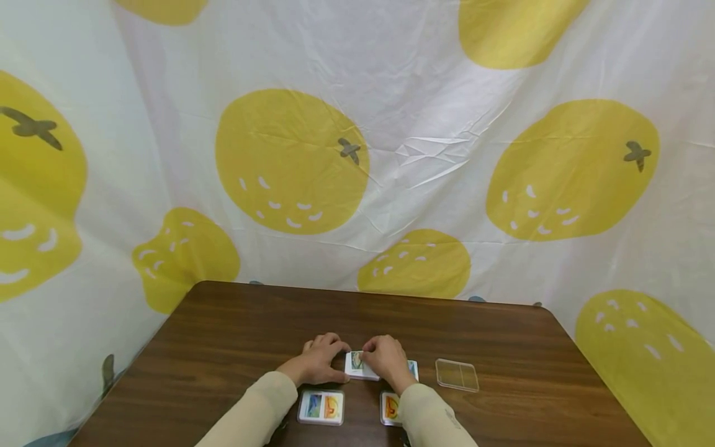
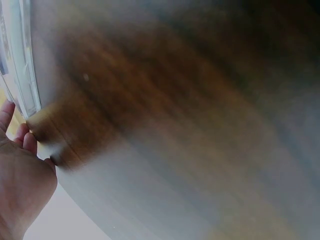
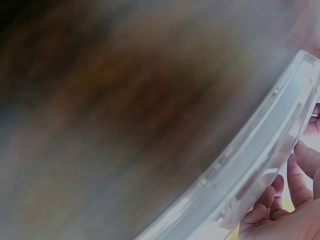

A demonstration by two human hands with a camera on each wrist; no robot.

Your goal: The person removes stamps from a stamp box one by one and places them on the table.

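A small stack of picture cards [image 1: 359, 365], seemingly in a clear plastic case, lies on the brown table [image 1: 234, 329] near its front middle. My left hand [image 1: 319, 360] curls against the stack's left side, thumb low by the tabletop. Over the right side, my right hand [image 1: 384, 358] pinches the top card with fingertips. The right wrist view shows the clear case rim [image 3: 260, 170] close up, with my curled right fingers [image 3: 295, 197] beside it. In the blurred left wrist view, a clear plastic edge [image 2: 22, 65] stands above my left hand [image 2: 20, 150].
One picture card [image 1: 321, 407] lies face up near the front edge; another [image 1: 390, 408] is half hidden by my right sleeve. A third card's edge [image 1: 414, 368] peeks out behind the right hand. A clear plastic lid [image 1: 457, 375] lies to the right. A fruit-print cloth [image 1: 391, 124] surrounds the table.
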